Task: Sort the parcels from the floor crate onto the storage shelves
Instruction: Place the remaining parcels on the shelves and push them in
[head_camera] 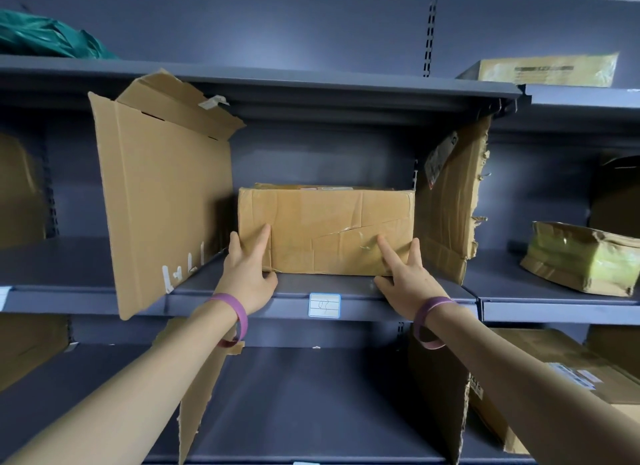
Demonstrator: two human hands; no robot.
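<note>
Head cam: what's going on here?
A person has both hands on a cardboard box that sits on the middle shelf, between a left divider and a right divider. The left hand presses its lower left corner and the right hand its lower right, fingers straight against the front face. The box is near the shelf's front edge, above a white label. A yellow-taped parcel lies in the next bay.

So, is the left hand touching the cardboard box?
Touching. Head view: the left hand presses straight fingers on the front of the cardboard box.
</note>
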